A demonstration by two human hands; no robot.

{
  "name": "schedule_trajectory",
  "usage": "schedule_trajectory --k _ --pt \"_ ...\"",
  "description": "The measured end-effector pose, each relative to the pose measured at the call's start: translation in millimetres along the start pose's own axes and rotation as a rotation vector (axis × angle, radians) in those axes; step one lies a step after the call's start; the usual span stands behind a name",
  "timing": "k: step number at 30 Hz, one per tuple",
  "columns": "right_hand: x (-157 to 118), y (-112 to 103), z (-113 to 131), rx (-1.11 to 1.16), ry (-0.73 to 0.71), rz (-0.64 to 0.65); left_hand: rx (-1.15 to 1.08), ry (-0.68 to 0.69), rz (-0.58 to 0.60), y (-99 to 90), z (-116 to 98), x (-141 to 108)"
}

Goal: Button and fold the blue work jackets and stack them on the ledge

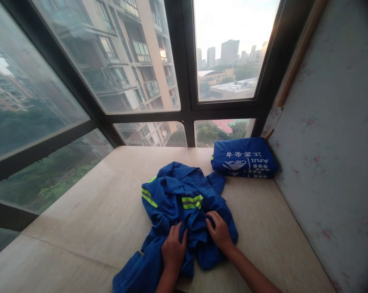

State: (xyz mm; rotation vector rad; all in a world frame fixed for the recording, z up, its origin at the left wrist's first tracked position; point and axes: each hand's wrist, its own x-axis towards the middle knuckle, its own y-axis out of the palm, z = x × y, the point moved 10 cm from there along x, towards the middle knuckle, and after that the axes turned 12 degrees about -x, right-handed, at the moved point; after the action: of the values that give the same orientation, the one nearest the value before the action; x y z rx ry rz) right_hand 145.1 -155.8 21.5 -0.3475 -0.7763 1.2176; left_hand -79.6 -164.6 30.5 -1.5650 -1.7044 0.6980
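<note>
A crumpled blue garment [174, 187] with yellow-green and grey reflective stripes lies in the middle of the pale stone sill, one sleeve or leg reaching toward the lower left. My left hand [173, 246] is on its lower middle, thumb and fingers closed on the blue cloth. To the right, my right hand [218, 230] has its thumb and fingers curled onto the cloth just below the chest stripe, pinching a fold.
A folded blue garment [243, 158] with white lettering sits at the back right of the sill [89, 203], against the wallpapered wall [330, 162]. Dark window frames [186, 110] border the sill at the back and left.
</note>
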Motion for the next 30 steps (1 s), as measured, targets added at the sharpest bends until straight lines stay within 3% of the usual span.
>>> schedule_trajectory --k 11,16,19,23,27,30 --pt "-8 -4 -7 0.123 0.044 -0.045 -0.247 -0.132 -0.156 -16.1 26 2" --pt "-6 0 -8 0.097 0.053 -0.024 -0.218 -0.125 -0.140 -12.0 27 6" --pt "-5 6 -7 0.060 0.017 0.025 -0.127 -0.107 -0.028 -4.8 21 19" --pt "1 17 4 -0.028 -0.013 0.199 -0.037 -0.103 0.225 -0.3 10 48" --pt "7 36 53 -0.115 -0.166 0.465 -0.038 -0.158 0.475 -5.2 3 76" --pt "2 61 98 -0.214 -0.366 0.668 -0.044 -0.228 0.536 -13.0 2 85"
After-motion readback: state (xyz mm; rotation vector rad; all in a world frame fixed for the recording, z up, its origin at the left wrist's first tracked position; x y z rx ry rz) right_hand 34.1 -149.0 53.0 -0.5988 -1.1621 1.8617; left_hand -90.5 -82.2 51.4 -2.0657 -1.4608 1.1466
